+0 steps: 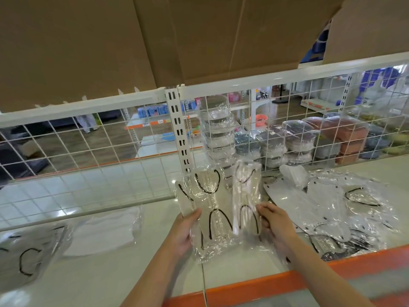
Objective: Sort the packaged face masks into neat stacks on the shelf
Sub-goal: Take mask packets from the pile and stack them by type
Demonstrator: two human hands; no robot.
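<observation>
No brand or label can be read on any pack; the small tags on a far shelf edge are too blurred to make out.

Both hands hold mask packs upright over the shelf (124,273). The left hand (183,231) grips the left pack (205,207) by its lower left edge, thumb on the front and fingers behind; this clear wrap shows white masks with black ear loops. The right hand (274,224) holds the right pack (246,196), narrower and seen nearly edge-on, with fingers curled round its lower right side. The two packs touch side by side, between the hands.

Two more packs lie flat at the left of the shelf: a blurred pack (28,255) at the frame's edge with black loops, and just beside it a plain white pack (104,231). To the right of the hands lies a loose pile (332,209) of overlapping packs, too tangled in glare to count, reaching to the orange lip (276,282) of the shelf.

A white wire grid (88,142) backs the shelf, fixed to a slotted upright (179,134). Behind it, on the far side, stand stacks (285,140) of wrapped masks in white, grey, dark and reddish brown; at least six stacks show, though the mesh hides their edges. Cardboard boxes (110,41) sit on the shelf above and fill the top of the view. Through the grid other store racks and a wooden floor are faintly seen.
</observation>
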